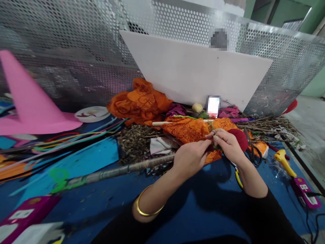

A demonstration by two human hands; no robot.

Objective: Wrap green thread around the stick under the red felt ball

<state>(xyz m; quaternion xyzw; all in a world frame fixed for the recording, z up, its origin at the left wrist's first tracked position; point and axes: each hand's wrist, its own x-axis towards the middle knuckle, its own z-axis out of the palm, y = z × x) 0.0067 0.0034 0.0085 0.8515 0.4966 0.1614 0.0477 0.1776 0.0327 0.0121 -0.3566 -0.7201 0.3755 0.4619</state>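
Observation:
My left hand (190, 157), with a gold bangle at the wrist, and my right hand (230, 145) meet fingertip to fingertip above the blue table. Both are closed in a pinch at a thin green string (211, 125), whose loops show just above the fingers; its ends are hidden. Under and behind the fingers lies orange patterned cloth (186, 130) around a pale stick (161, 124). A dark red round piece (238, 138) sits by my right hand. A long wrapped rod (122, 170) slants from the left to behind my left hand.
Black-handled scissors (255, 154), a yellow glue gun (284, 161) and a purple power strip (306, 193) lie to the right. At left stand a pink cone hat (27, 91) and a white plate (91, 114). A white board (198, 71) leans behind, with a lit phone (213, 105) before it.

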